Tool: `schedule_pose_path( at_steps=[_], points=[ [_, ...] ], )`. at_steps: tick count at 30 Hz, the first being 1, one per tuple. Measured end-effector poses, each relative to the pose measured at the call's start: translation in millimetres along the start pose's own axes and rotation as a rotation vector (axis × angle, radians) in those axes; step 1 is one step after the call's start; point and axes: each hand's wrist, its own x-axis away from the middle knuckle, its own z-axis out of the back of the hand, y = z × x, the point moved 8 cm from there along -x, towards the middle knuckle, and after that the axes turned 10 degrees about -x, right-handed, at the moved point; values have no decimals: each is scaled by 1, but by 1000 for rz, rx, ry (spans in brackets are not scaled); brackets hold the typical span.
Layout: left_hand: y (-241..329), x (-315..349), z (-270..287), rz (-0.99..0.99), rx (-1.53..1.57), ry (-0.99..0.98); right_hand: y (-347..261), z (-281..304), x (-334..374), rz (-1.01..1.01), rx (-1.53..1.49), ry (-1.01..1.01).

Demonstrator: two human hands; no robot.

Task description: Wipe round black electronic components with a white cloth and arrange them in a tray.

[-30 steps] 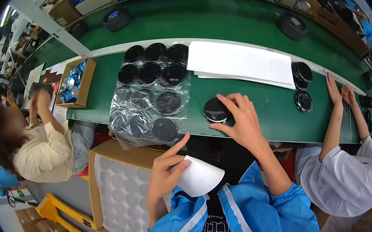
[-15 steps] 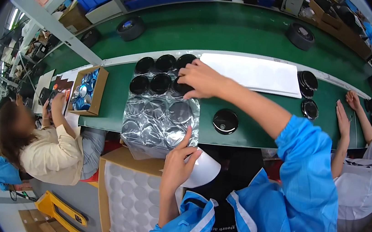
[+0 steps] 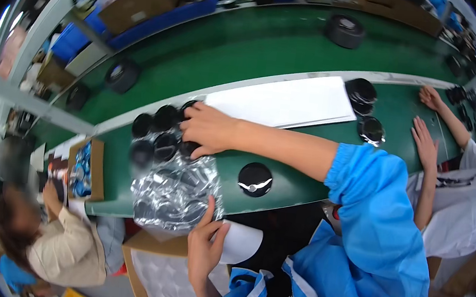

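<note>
**Two hands at a tray of black discs on a green bench**

Fingers (image 3: pixel 205 227) of the left hand (image 3: pixel 205 249) lie nearly straight and close together, thumb side up, pressed to the near edge of the clear plastic tray (image 3: pixel 174 191); they pinch nothing that can be seen, and seem placed there to steady the tray. A white sheet (image 3: pixel 239 242) lies just under the same hand, at the bench edge. Further left sit an open cardboard box (image 3: pixel 91 170) with blue contents and a seated co-worker in a beige top (image 3: pixel 65 249). Below the tray, a carton with a white dimpled liner (image 3: pixel 164 284) stands open.

Moving right, the right hand (image 3: pixel 209 130) reaches across the body, fingers curled over the cluster of black discs (image 3: pixel 160 134) at the tray's far end; whether it grips one cannot be told. The discs sit in rows, apparently seated in the tray's pockets. A single black disc with a white mark (image 3: pixel 255 179) lies apart on the green bench (image 3: pixel 298 185), near the tray. Beyond it lies a large white sheet (image 3: pixel 281 100), then a stack of dark discs (image 3: pixel 361 95). At far right, another person's hands (image 3: pixel 427 140) rest on the bench.
</note>
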Motion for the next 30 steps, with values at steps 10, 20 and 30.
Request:
schedule_pose_path(
  at_steps=[10,20,30],
  points=[
    [-6,0,2,112,23,-41,9,19,-2,-41,-135,-79],
    [-5,4,5,74,-36,-5,9,-3,3,-44,-236,-78],
    [-2,-2,5,35,25,-66,4,-2,-2,170,5,2]
  ],
)
